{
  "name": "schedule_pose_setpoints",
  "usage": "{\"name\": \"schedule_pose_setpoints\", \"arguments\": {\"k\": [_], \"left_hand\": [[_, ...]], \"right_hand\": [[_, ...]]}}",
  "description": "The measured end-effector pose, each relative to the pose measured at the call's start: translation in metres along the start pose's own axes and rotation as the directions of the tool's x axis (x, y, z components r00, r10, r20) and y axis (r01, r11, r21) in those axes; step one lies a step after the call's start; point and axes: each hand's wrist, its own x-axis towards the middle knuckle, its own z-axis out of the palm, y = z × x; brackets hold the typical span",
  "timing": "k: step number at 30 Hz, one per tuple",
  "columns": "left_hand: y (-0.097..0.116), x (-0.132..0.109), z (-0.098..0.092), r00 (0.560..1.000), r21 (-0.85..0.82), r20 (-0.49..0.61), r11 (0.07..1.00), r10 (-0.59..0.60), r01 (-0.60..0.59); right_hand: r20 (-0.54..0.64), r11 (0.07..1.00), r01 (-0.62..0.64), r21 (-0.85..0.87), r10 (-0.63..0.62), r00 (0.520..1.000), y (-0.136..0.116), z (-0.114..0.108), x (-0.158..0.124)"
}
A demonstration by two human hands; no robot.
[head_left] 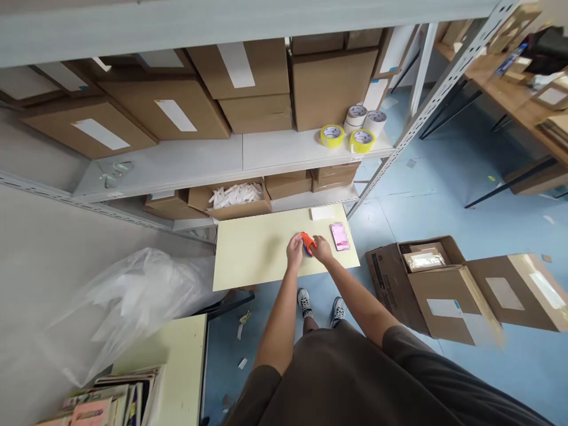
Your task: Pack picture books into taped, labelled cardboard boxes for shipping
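Observation:
Both my hands meet over a small pale yellow table (252,251) in front of me. My left hand (294,248) and my right hand (321,248) are closed around an orange and blue tape dispenser (307,242) that rests on the tabletop. A pink flat packet (339,236) lies just right of my right hand. A white slip (322,212) sits at the table's far edge.
A metal shelf rack (248,155) holds cardboard boxes and rolls of tape (355,131). Open cartons (437,287) stand on the blue floor at right. A clear plastic bag (133,299) lies at left, beside another table with books (115,402).

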Motion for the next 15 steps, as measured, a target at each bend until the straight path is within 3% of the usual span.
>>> {"name": "schedule_pose_setpoints", "arguments": {"k": [4, 8, 12, 15], "left_hand": [[-0.033, -0.004, -0.003, 0.998, 0.066, -0.067, 0.998, 0.002, 0.003], [-0.048, -0.011, -0.010, 0.994, 0.072, -0.109, 0.997, -0.030, 0.038], [-0.036, -0.018, -0.026, 0.994, 0.069, -0.088, 0.995, -0.061, 0.067], [-0.007, -0.016, -0.048, 0.994, 0.085, -0.106, 0.995, -0.039, 0.048]], "right_hand": [[0.241, 0.994, -0.065, -0.086, 0.084, 0.967, 0.002, 0.039, -0.001], [0.313, 0.962, -0.170, -0.213, 0.232, 0.921, 0.001, 0.064, 0.007], [0.316, 0.938, -0.225, -0.264, 0.305, 0.898, -0.003, 0.063, 0.012], [0.264, 0.985, -0.084, -0.148, 0.121, 0.957, -0.003, 0.039, 0.008]]}}
